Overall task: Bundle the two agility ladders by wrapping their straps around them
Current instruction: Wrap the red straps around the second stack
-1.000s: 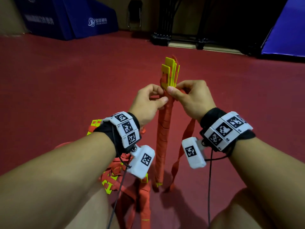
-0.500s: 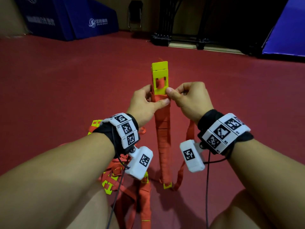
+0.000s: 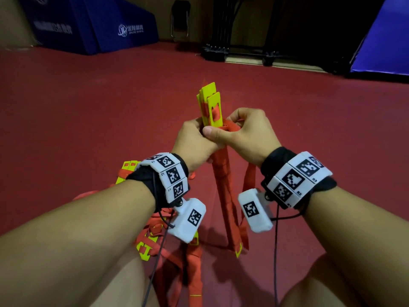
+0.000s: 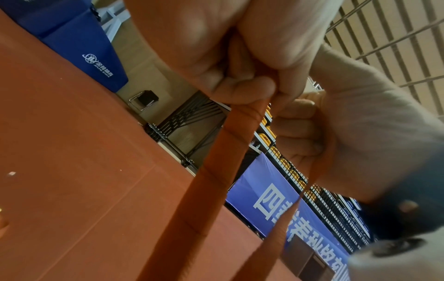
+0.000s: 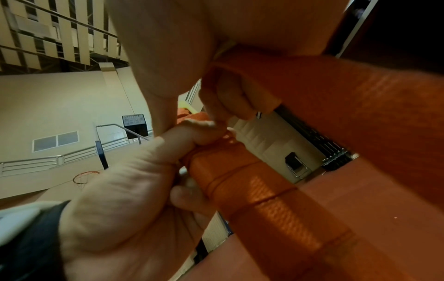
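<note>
The red floor (image 3: 88, 129) fills the head view, with blue mats (image 3: 93, 25) and a dark metal rack (image 3: 239, 52) along its far edge. Nearest the person, partly hidden behind the left forearm, the second ladder (image 3: 155, 235) lies on the floor as a loose tangle of orange webbing and yellow rungs, not yet bundled. The first ladder (image 3: 223, 185) is held upright between the hands, its lower end resting on the floor — orange strap coils cover most of its length, and the yellow rung ends (image 3: 210, 107) stick out bare above the fists. The left hand (image 3: 194, 145) is curled round the bundle just below those ends. The right hand (image 3: 245, 131) pinches the strap (image 3: 249, 185) at the top of the coils, its free length hanging down beside the bundle. By the look of it, the wrap on this ladder is near its finish; the next move probably calls for keeping tension while tucking or securing the strap end — then turning to the loose ladder.
</note>
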`<action>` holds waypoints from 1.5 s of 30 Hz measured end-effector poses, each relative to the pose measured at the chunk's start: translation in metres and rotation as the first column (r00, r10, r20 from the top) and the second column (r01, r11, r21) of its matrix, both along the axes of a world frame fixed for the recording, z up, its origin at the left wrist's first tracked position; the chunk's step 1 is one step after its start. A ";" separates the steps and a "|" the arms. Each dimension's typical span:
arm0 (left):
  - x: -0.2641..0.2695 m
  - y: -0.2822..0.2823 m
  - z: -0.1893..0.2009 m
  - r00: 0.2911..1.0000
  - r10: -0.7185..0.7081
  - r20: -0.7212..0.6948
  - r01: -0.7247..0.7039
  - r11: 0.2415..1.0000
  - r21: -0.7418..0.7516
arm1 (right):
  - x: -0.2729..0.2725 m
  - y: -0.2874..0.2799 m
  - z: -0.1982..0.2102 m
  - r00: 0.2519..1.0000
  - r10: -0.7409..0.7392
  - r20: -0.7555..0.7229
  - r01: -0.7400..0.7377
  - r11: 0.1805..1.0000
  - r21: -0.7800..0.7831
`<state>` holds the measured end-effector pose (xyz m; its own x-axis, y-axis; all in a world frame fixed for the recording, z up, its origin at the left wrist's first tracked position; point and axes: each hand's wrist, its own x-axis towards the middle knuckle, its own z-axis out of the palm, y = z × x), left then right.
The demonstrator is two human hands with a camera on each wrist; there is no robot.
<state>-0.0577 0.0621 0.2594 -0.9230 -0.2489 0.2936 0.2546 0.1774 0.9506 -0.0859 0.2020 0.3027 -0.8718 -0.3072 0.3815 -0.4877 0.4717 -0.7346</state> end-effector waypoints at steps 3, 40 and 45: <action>-0.002 0.002 0.003 0.992 -0.121 -0.029 0.123 0.987 0.103 | -0.008 0.003 0.000 0.996 -0.012 -0.084 0.013 1.000 0.016; -0.004 0.005 -0.001 0.998 -0.027 0.064 0.035 0.990 -0.139 | 0.000 -0.002 0.003 0.990 0.059 -0.126 -0.028 0.972 0.231; -0.004 0.007 0.005 0.977 -0.177 0.115 0.186 0.980 -0.073 | -0.008 0.005 0.001 0.989 0.068 -0.131 -0.038 0.975 0.221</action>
<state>-0.0612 0.0687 0.2644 -0.9778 -0.0531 0.2028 0.1870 0.2166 0.9582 -0.0937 0.2065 0.3039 -0.7963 -0.4403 0.4148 -0.6049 0.5834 -0.5421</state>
